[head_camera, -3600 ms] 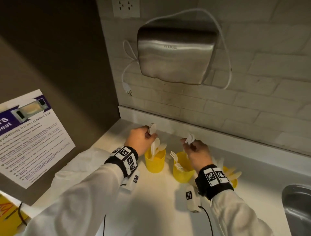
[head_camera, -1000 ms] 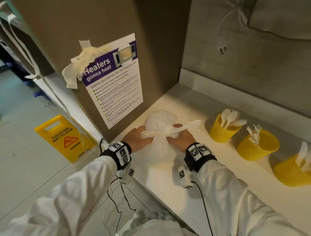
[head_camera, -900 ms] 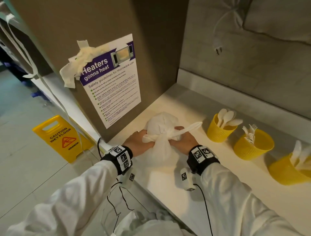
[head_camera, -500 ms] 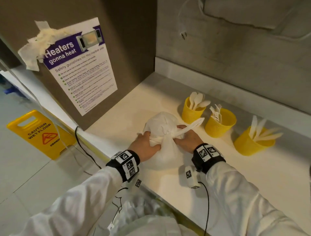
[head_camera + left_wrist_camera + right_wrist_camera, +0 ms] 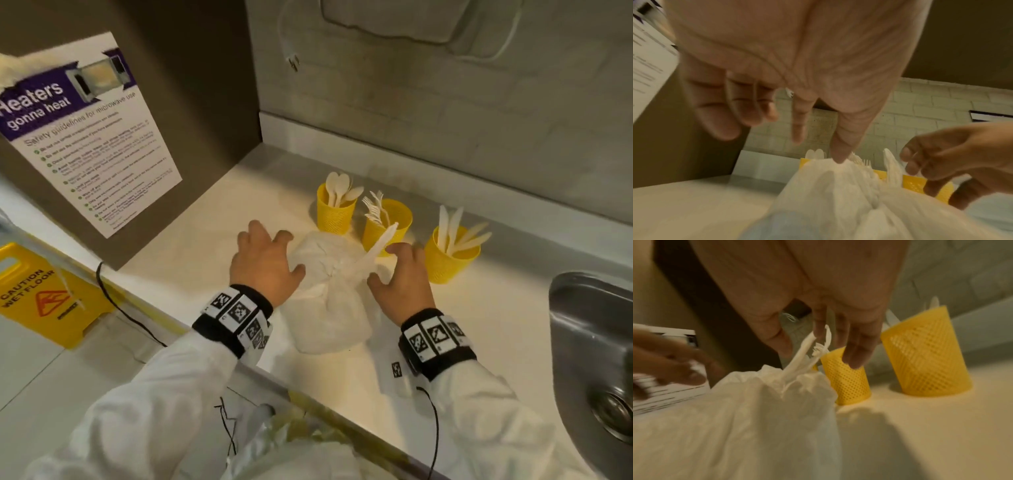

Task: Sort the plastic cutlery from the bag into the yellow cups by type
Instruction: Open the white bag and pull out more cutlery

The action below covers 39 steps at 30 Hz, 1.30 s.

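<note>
Nearest me, on the pale tabletop, lies the knotted white thin-plastic bag; its twisted tail sticks up towards the cups; the knot sits about mid-bag. My left hand hovers at the bag's left shoulder, fingers spread and holding nothing; in the left wrist view the thumb tip looks to be just touching the plastic, though blur leaves me unsure. My right hand is on the other side, fingers loosely extended and apart, also holding nothing; the tail rises close beside its fingertips.

I judge the sorting itself largely done, and the step in hand is dealing with the tied bag; whether any cutlery remains inside I cannot tell, since the plastic is opaque. To do it well I would keep both hands low and pinch the film near the knot rather than the body, since thin film slides and tears; I would also move the bag away from the cups, because they are light and close.

Beyond the bag stand three yellow perforated plastic cups; the left cup holds white plastic spoons, the middle cup white forks, the right cup white knives; a steel sink lies to the right.
</note>
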Motion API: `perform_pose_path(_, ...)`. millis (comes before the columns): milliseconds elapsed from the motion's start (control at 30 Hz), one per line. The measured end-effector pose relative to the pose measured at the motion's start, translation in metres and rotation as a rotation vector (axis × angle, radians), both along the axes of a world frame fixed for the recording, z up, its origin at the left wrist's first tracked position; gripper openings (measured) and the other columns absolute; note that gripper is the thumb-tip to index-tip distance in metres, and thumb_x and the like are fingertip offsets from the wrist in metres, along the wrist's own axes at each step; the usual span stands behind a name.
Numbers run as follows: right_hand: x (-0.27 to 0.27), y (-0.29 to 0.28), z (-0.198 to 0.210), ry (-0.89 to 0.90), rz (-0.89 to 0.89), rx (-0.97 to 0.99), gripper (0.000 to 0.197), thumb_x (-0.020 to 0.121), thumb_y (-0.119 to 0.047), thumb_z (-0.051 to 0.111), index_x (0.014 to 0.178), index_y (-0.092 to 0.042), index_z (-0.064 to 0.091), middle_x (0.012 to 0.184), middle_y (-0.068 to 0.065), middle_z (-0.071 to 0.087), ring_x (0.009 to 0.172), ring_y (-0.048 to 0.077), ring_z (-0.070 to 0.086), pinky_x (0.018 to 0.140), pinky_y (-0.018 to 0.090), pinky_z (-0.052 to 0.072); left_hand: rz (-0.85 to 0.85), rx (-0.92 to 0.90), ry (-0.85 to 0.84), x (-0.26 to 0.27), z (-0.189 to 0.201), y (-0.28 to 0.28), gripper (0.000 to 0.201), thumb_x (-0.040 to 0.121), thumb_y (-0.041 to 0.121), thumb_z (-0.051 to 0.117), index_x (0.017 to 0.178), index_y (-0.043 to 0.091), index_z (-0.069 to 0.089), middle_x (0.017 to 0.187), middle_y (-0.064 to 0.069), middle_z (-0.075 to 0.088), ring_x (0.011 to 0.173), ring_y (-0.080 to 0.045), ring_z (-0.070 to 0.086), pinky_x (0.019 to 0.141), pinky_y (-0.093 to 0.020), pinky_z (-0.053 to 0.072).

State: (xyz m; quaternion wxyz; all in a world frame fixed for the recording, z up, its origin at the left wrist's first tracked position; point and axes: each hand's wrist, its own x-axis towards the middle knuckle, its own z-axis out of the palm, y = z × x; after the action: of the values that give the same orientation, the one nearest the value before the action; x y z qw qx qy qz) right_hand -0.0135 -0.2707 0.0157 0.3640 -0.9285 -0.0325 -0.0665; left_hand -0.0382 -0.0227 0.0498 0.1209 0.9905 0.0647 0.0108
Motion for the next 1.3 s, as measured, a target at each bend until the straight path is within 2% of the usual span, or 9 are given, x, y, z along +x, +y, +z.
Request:
perform_pose_path(100, -0.006, 0.005, 0.003, -0.076, 0.12, -0.101, 0.027, 0.084, -0.032, 0.075, 0.101, -0.013, 0.067, 0.108, 0.006, 0.053, 0.102, 0.03, 0.055, 0.087, 0.031, 0.043, -0.261, -0.021, -0.045, 0.019, -0.003, -0.014, 0.062, 0.084, 0.046, 0.074, 0.141, 0.039, 0.051, 0.129, -0.004, 0.038, 0.118, -0.028, 0.04, 0.093, -0.045, 0.052)
perform_pose_path(267, -0.005, 0.031, -0.006, 0.293, 0.285, -0.511, 0.046, 0.094, -0.05, 0.057, 0.125, -0.016, 0.06, 0.123, 0.009, 0.054, 0.116, 0.035, 0.052, 0.093, 0.047, 0.05, -0.418, 0.127, 0.101, 0.038, -0.021, -0.042, 0.034, 0.098, 0.034, 0.062, 0.131, 0.034, 0.064, 0.129, -0.002, 0.055, 0.122, -0.026, 0.05, 0.09, -0.04, 0.05)
perform_pose_path(533, 0.001, 0.02, -0.003, 0.107, 0.436, -0.184, 0.005, 0.095, -0.018, 0.063, 0.093, -0.015, 0.061, 0.095, 0.004, 0.062, 0.087, 0.027, 0.058, 0.079, 0.038, 0.048, -0.19, -0.024, -0.021, 0.048, -0.016, -0.018, 0.02, 0.102, 0.032, 0.055, 0.109, 0.026, 0.073, 0.111, -0.003, 0.068, 0.105, -0.028, 0.063, 0.086, -0.037, 0.052)
perform_pose_path(700, -0.013, -0.028, 0.016, 0.188, 0.569, -0.091, 0.023, 0.091, -0.019, 0.07, 0.076, -0.024, 0.053, 0.081, -0.005, 0.058, 0.075, 0.017, 0.055, 0.071, 0.031, 0.045, 0.098, -0.202, -0.081, 0.055, -0.001, 0.021, 0.014, 0.098, 0.024, 0.061, 0.099, 0.024, 0.075, 0.108, -0.004, 0.074, 0.101, -0.029, 0.067, 0.087, -0.035, 0.052)
perform_pose_path(800, -0.015, -0.038, 0.016, 0.207, 0.514, -0.053, 0.016, 0.089, -0.022, 0.072, 0.08, -0.022, 0.058, 0.084, -0.006, 0.06, 0.077, 0.015, 0.057, 0.072, 0.029, 0.043, -0.018, -0.27, -0.052, 0.056, 0.002, 0.021, 0.025, 0.089, 0.026, 0.067, 0.113, 0.028, 0.069, 0.118, -0.005, 0.063, 0.112, -0.03, 0.058, 0.098, -0.035, 0.047)
perform_pose_path(900, -0.005, -0.018, 0.017, 0.173, 0.427, -0.022, 0.021, 0.089, -0.037, 0.073, 0.099, -0.021, 0.065, 0.097, -0.004, 0.061, 0.081, 0.011, 0.056, 0.077, 0.028, 0.046, -0.25, -0.077, 0.086, 0.055, 0.006, 0.0, 0.063, 0.076, 0.055, 0.059, 0.137, 0.041, 0.051, 0.131, -0.002, 0.057, 0.121, -0.033, 0.051, 0.104, -0.046, 0.044)
perform_pose_path(1000, 0.006, 0.005, 0.014, 0.172, 0.433, -0.127, 0.033, 0.09, -0.048, 0.07, 0.11, -0.022, 0.067, 0.102, -0.002, 0.062, 0.087, 0.014, 0.058, 0.082, 0.03, 0.047, -0.298, 0.108, 0.092, 0.056, 0.008, -0.02, 0.036, 0.087, 0.051, 0.062, 0.121, 0.039, 0.068, 0.121, 0.002, 0.067, 0.112, -0.027, 0.06, 0.096, -0.042, 0.048)
perform_pose_path(1133, 0.012, 0.005, 0.021, 0.019, 0.439, -0.078, 0.013, 0.096, -0.024, 0.067, 0.094, -0.012, 0.072, 0.093, 0.002, 0.065, 0.082, 0.017, 0.056, 0.076, 0.029, 0.04, -0.117, -0.15, -0.036, 0.058, 0.012, -0.014, 0.013, 0.09, 0.038, 0.068, 0.096, 0.032, 0.078, 0.098, 0.002, 0.077, 0.092, -0.025, 0.07, 0.082, -0.034, 0.055)
perform_pose_path(1300, 0.014, -0.041, 0.028, -0.032, 0.393, 0.251, 0.007, 0.096, -0.012, 0.068, 0.091, -0.014, 0.073, 0.104, -0.002, 0.065, 0.095, 0.01, 0.064, 0.086, 0.019, 0.05, 0.187, -0.426, -0.195, 0.061, 0.025, 0.011, 0.011, 0.089, 0.031, 0.07, 0.096, 0.029, 0.078, 0.087, 0.004, 0.071, 0.09, -0.021, 0.066, 0.084, -0.029, 0.052)
